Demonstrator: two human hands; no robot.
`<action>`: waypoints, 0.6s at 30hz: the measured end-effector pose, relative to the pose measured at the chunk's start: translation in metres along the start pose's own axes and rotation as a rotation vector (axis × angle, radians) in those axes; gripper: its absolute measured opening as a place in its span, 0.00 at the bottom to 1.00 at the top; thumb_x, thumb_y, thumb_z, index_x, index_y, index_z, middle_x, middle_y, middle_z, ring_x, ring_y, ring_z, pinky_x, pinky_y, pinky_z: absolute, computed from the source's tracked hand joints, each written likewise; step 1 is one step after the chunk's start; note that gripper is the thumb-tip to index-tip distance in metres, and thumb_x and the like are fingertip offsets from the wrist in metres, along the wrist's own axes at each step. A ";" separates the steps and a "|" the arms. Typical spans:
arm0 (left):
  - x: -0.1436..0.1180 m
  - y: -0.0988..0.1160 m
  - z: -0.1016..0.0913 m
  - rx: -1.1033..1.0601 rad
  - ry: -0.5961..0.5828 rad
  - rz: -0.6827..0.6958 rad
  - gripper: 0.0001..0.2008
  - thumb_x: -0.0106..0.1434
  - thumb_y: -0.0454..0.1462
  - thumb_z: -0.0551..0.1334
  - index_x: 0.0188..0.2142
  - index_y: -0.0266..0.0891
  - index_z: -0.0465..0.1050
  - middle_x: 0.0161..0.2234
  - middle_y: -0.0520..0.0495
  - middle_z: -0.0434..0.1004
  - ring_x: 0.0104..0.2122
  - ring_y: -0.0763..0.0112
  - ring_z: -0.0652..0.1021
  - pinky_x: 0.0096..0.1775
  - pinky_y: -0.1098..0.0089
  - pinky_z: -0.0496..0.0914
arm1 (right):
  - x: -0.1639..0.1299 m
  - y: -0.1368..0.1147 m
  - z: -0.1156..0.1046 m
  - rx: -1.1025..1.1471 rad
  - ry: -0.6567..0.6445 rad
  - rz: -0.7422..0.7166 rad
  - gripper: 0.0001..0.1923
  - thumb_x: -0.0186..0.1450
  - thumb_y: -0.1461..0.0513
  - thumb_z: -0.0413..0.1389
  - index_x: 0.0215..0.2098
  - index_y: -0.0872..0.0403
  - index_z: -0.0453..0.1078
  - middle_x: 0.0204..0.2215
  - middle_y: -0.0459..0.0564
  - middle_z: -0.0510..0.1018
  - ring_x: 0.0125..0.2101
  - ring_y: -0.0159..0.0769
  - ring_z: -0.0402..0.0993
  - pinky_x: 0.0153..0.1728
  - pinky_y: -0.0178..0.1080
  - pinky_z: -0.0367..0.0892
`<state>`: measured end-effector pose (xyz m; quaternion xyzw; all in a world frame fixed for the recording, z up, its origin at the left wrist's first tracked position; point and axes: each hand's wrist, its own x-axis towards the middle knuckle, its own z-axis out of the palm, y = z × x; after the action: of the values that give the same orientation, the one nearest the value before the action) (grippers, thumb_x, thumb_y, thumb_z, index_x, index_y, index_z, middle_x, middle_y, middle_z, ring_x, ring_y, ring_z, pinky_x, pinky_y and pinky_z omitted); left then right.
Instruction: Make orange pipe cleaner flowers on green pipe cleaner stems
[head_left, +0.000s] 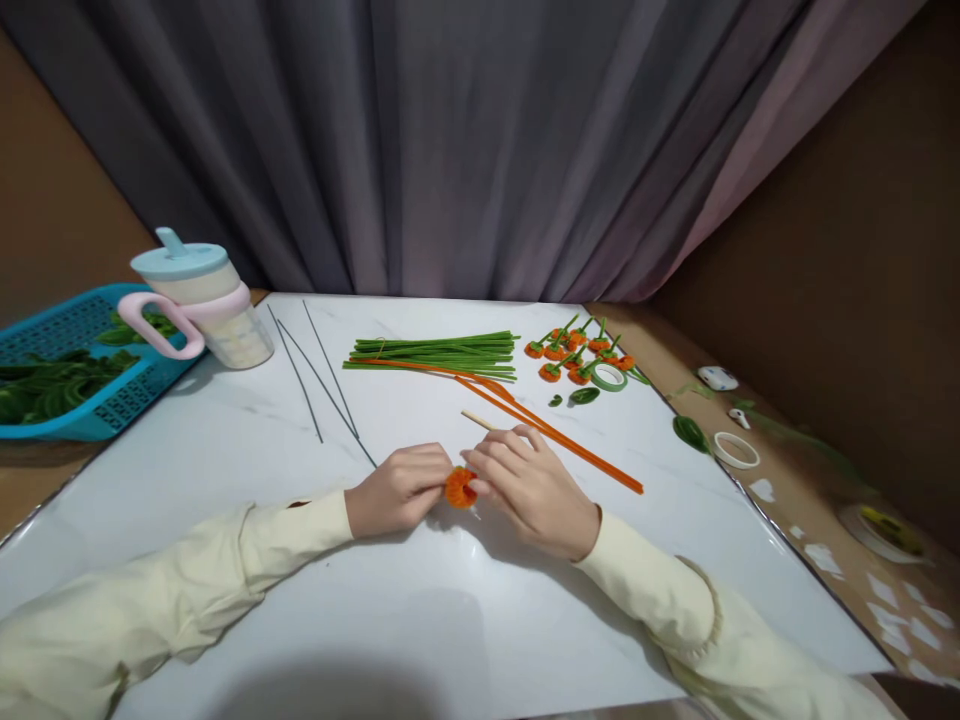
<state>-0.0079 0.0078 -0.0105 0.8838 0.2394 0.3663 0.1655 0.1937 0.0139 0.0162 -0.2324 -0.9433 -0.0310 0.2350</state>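
Two hands meet over the white table (172,430): the left hand (405,487), fingers curled in, pinches one edge of a fuzzy orange coil (459,490), and the right hand (534,492), fingers loosely bent, pinches its other edge. A pale stick (478,421) pokes out past the right hand; whether it is gripped, I cannot tell. Beyond lie orange strips (570,441), a green bundle of stems (435,350), orange flowers (550,372) and a tape roll (597,379); dark wires (297,374), a lidded cup (238,338) and a blue basket (124,415) sit leftward
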 end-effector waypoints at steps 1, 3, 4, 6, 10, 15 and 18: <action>0.002 0.002 -0.002 -0.070 -0.004 -0.072 0.14 0.62 0.29 0.48 0.23 0.35 0.67 0.20 0.48 0.68 0.24 0.72 0.68 0.29 0.72 0.66 | -0.001 0.002 -0.001 0.021 0.055 0.051 0.14 0.69 0.63 0.39 0.45 0.59 0.63 0.35 0.54 0.73 0.39 0.40 0.64 0.39 0.42 0.56; 0.008 0.004 -0.011 -0.153 -0.049 -0.241 0.15 0.62 0.31 0.51 0.21 0.35 0.68 0.19 0.50 0.68 0.21 0.75 0.68 0.26 0.75 0.65 | -0.004 0.008 -0.004 0.003 0.173 0.100 0.14 0.69 0.64 0.39 0.43 0.61 0.64 0.31 0.54 0.73 0.35 0.38 0.65 0.36 0.41 0.57; 0.014 0.004 -0.016 -0.160 -0.085 -0.330 0.15 0.62 0.32 0.52 0.21 0.35 0.68 0.19 0.51 0.69 0.20 0.77 0.68 0.25 0.76 0.64 | -0.006 0.011 -0.006 -0.041 0.221 0.079 0.13 0.69 0.65 0.40 0.39 0.61 0.65 0.28 0.53 0.73 0.32 0.37 0.65 0.34 0.40 0.57; 0.034 0.000 -0.028 -0.049 -0.113 -0.467 0.16 0.63 0.36 0.54 0.20 0.34 0.70 0.16 0.53 0.68 0.18 0.78 0.68 0.23 0.78 0.61 | -0.011 0.017 -0.010 -0.171 0.279 -0.060 0.13 0.68 0.65 0.43 0.31 0.59 0.67 0.20 0.49 0.69 0.25 0.35 0.62 0.29 0.39 0.56; 0.106 -0.024 -0.042 0.583 -0.359 -0.333 0.16 0.65 0.37 0.50 0.29 0.35 0.75 0.23 0.48 0.75 0.24 0.73 0.73 0.26 0.75 0.61 | -0.020 0.024 -0.008 -0.326 0.319 -0.339 0.16 0.65 0.65 0.47 0.19 0.56 0.64 0.14 0.44 0.63 0.18 0.31 0.56 0.21 0.37 0.50; 0.216 -0.058 -0.023 0.745 -0.561 -0.262 0.08 0.61 0.33 0.57 0.31 0.34 0.75 0.33 0.41 0.76 0.38 0.62 0.76 0.37 0.70 0.65 | -0.025 0.034 0.012 -0.345 0.432 -0.386 0.18 0.62 0.64 0.49 0.15 0.55 0.60 0.11 0.42 0.58 0.14 0.29 0.52 0.18 0.36 0.45; 0.265 -0.070 0.000 0.808 -0.687 -0.305 0.09 0.61 0.37 0.60 0.39 0.34 0.72 0.40 0.42 0.74 0.41 0.63 0.75 0.42 0.65 0.68 | -0.026 0.039 0.017 -0.370 0.450 -0.352 0.17 0.62 0.64 0.49 0.15 0.55 0.59 0.11 0.41 0.59 0.14 0.28 0.53 0.18 0.35 0.46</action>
<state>0.1346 0.2107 0.1074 0.9010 0.4185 -0.0923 -0.0669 0.2246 0.0408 -0.0127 -0.0920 -0.8718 -0.2921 0.3822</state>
